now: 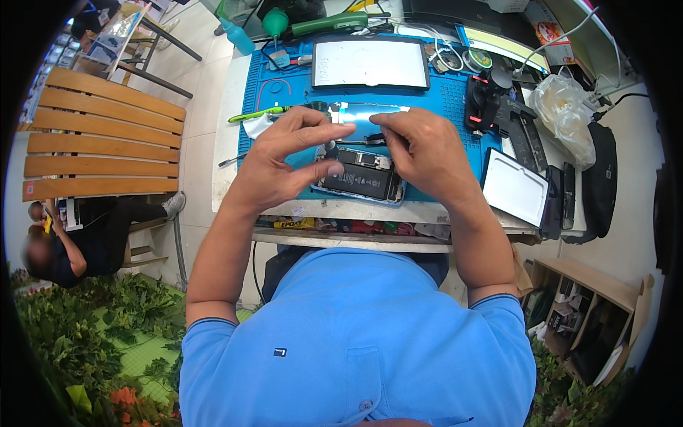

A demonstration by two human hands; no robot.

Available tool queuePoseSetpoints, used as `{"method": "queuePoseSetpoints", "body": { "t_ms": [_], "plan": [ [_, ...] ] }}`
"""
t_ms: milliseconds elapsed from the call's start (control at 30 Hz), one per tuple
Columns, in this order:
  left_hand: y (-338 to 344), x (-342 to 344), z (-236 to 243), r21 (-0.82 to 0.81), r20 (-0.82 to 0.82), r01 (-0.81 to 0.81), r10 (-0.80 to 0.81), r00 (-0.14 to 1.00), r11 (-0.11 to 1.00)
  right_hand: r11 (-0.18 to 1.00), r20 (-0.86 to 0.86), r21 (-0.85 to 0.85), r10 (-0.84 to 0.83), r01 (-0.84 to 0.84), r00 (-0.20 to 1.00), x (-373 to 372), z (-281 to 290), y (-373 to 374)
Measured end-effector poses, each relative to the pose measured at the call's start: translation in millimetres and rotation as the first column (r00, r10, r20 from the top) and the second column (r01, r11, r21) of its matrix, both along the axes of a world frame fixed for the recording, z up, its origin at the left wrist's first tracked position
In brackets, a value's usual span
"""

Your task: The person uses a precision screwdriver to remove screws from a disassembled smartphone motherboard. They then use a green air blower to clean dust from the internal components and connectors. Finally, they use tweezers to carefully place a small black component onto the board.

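An opened smartphone [363, 179] with a blue frame lies at the mat's near edge, its black battery and boards exposed. My left hand [281, 158] hovers over its left side, thumb and index finger spread apart. A small dark cylindrical thing [330, 149] shows between those fingers, and I cannot tell if it touches them. My right hand [425, 151] is above the phone's right side, fingers curled in. A small dark part [375, 139] is beside its fingertips; whether they grip it is unclear. Behind the hands lies a shiny, pale-blue screen panel [370, 114], partly covered.
On the blue mat [260, 84] are a black-rimmed white tray [370, 62] and a green pen-like tool [260, 114]. At the right are a black clamp-like device [491, 103], a white-lined box lid [516, 186] and a plastic bag [563, 117]. Another person [71, 245] sits far left.
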State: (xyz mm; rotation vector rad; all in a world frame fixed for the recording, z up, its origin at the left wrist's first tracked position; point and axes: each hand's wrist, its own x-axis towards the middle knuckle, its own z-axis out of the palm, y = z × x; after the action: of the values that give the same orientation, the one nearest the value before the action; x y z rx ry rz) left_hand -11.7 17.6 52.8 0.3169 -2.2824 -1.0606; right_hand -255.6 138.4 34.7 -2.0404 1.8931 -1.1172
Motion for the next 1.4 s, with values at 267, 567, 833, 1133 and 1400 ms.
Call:
{"method": "queuePoseSetpoints", "body": {
  "t_ms": [267,567,833,1133,1400],
  "plan": [
    [2.0,2.4,-3.5,0.013,-0.001,0.037,-0.037,0.999,0.999,0.998,-0.006,0.013,0.058,-0.057,0.998,2.7,-3.3,-0.6],
    [2.0,9.2,-21.8,0.054,-0.033,-0.028,0.03,0.999,0.998,0.995,-0.027,0.02,0.101,-0.1,0.995,3.8,-7.3,-5.0],
    [-5.2,72.9,6.4,0.228,-0.009,-0.393,0.405,0.914,0.891,0.998,-0.098,0.025,-0.049,0.052,0.994,-12.1,3.5,-2.1],
    [-5.1,108.0,1.7,-0.185,0.494,-0.308,0.359,0.792,0.933,0.924,-0.246,0.37,-0.006,0.1,0.969,-40.3,16.0,9.8],
    [-14.1,106.4,-6.0,-0.251,0.467,-0.255,0.347,0.813,0.934,0.847,-0.183,0.531,0.096,0.017,0.978,-57.2,18.7,-21.2]
  ]
}}
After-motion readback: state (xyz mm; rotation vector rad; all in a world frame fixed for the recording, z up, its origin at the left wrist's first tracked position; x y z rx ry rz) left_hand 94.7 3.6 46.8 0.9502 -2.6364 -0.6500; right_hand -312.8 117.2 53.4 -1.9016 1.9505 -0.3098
